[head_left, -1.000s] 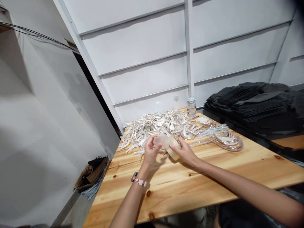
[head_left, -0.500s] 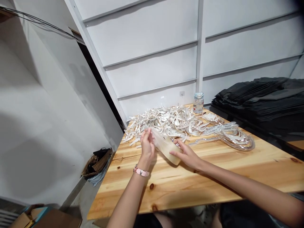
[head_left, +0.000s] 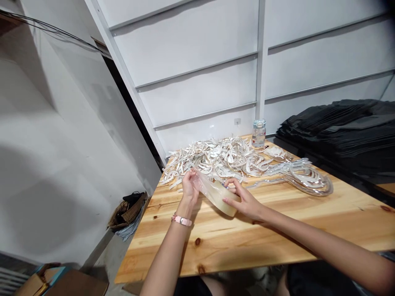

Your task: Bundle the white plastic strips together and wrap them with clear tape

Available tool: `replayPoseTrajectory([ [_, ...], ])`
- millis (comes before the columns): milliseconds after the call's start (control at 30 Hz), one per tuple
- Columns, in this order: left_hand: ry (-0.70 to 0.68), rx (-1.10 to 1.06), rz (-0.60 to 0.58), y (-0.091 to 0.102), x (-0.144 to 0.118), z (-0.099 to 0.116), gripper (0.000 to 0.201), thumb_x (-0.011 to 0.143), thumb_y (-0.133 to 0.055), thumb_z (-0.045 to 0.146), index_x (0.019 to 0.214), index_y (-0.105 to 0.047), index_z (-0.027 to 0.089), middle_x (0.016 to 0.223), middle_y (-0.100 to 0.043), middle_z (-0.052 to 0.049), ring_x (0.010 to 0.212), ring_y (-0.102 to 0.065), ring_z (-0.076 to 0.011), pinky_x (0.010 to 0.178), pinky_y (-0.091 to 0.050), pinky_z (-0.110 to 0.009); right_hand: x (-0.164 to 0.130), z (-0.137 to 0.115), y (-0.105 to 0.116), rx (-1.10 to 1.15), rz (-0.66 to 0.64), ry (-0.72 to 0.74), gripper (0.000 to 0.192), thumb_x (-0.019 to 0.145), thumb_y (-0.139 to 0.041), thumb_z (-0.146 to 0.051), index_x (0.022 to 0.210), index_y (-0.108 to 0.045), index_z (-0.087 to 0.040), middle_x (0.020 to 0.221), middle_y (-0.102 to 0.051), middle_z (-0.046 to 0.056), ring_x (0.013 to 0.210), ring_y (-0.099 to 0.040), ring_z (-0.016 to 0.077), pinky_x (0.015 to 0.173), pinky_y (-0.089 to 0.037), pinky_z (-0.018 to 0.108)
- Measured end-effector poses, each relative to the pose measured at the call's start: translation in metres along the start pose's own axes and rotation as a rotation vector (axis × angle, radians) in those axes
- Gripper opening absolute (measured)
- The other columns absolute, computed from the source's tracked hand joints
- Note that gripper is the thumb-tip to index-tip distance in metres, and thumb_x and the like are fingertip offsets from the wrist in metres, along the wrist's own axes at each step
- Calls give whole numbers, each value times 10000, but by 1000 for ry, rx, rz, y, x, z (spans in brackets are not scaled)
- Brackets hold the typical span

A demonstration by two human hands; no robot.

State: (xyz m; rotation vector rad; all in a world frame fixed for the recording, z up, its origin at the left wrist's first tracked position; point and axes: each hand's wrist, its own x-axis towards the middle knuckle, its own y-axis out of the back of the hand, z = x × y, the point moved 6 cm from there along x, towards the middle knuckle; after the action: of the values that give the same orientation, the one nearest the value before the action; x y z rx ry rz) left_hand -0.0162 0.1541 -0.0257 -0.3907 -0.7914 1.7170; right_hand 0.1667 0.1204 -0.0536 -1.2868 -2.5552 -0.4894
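A wide roll of clear packing tape is held just above the wooden table. My right hand grips the roll from its right side, with the thumb on the outer face and the fingers at the core. A strip of tape stretches from the roll up and left to my left hand, whose fingers are pinched on its free end. A pink-strapped watch or bracelet is on my left wrist. Behind the hands lies a large pile of white and clear curved strips.
A bundle of looped clear strips lies on the right of the table. A transparent bottle stands at the back by the white panel wall. Stacked black sheets are at the right. Cardboard boxes sit on the floor at left.
My left hand has shifted slightly left and down with the tape end. The roll and my right hand have moved a little right, so the strip looks slightly longer.
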Motion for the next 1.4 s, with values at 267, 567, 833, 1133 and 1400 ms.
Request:
replayPoseTrajectory([
  [267, -41, 61, -22, -8, -5, 6, 142, 598, -669, 169, 667, -545, 160, 639, -507, 63, 558, -470, -62, 592, -389, -193, 0, -8, 17, -199, 191, 74, 277, 952, -467, -435, 1071, -611, -231, 702, -599, -10, 608, -515, 151, 563, -356, 261],
  [567, -19, 172, -99, -13, -11, -2, 176, 689, -673, 278, 697, -532, 173, 622, -513, 54, 535, -485, -75, 542, -390, -203, 0, -24, 11, -369, 156, 233, 261, 849, -654, -421, 1010, -661, -217, 888, -682, 33, 629, -555, 141, 584, -410, 263],
  [833, -1, 289, -198, -26, -22, -2, 184, 733, -679, 292, 760, -536, 180, 599, -547, 41, 491, -499, -89, 510, -407, -211, 0, -20, -14, -708, -97, 226, 643, 701, -746, -575, 1199, -574, -206, 995, -660, 111, 930, -584, 291, 847, -425, 427],
  [1133, -333, 238, -29, -7, -8, 32, 188, 733, -665, 276, 681, -506, 190, 622, -579, 47, 565, -542, -84, 565, -431, -192, 10, 0, 22, -320, 51, 214, 441, 843, -508, -216, 1270, -394, -210, 773, -561, -9, 688, -515, 175, 677, -401, 305],
  [1400, -503, 449, -4, -13, -11, 41, 153, 746, -667, 297, 693, -587, 178, 652, -567, 33, 544, -504, -83, 525, -405, -187, 19, -7, 35, -258, 31, 114, 559, 857, -555, -259, 1396, -404, -253, 652, -468, -63, 555, -433, 121, 536, -316, 226],
])
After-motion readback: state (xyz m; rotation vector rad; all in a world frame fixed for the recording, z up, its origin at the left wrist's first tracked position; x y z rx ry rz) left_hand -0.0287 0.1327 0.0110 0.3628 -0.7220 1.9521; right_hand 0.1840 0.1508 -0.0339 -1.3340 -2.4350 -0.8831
